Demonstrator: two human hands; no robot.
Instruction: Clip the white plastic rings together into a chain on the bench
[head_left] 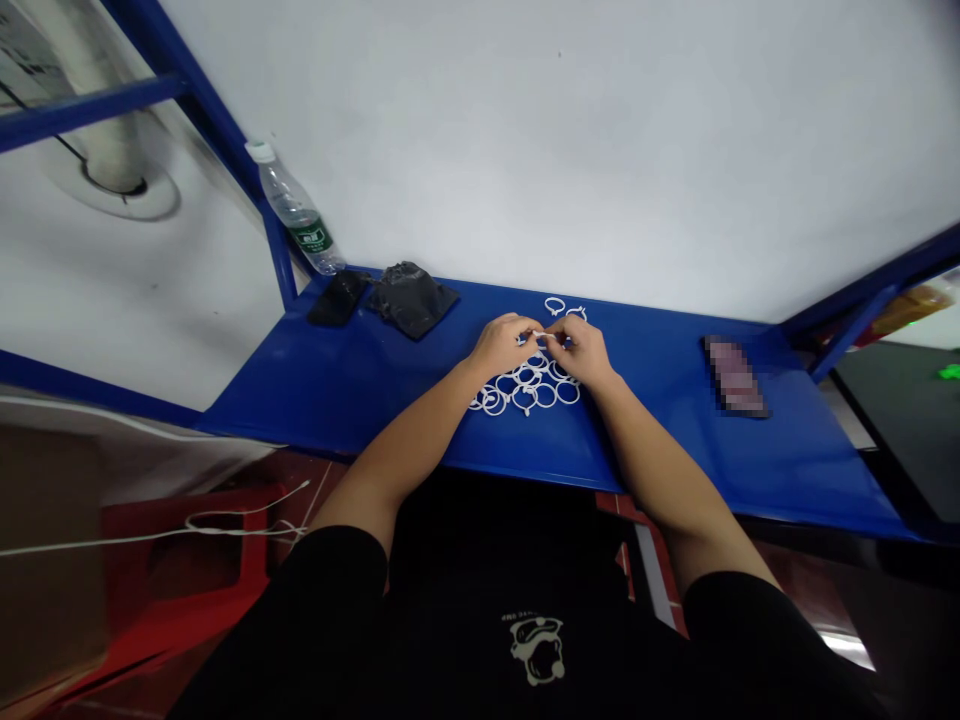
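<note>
left hand (504, 343) | right hand (583, 350) — pinching one white ring (546, 336) (above ring cluster (525, 385))

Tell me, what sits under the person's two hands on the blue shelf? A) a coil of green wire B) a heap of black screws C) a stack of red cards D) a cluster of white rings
D: the white rings lie bunched on the blue shelf, just below both hands.

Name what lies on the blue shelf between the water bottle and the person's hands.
In the head view: a dark phone and a crumpled black bag.
</note>
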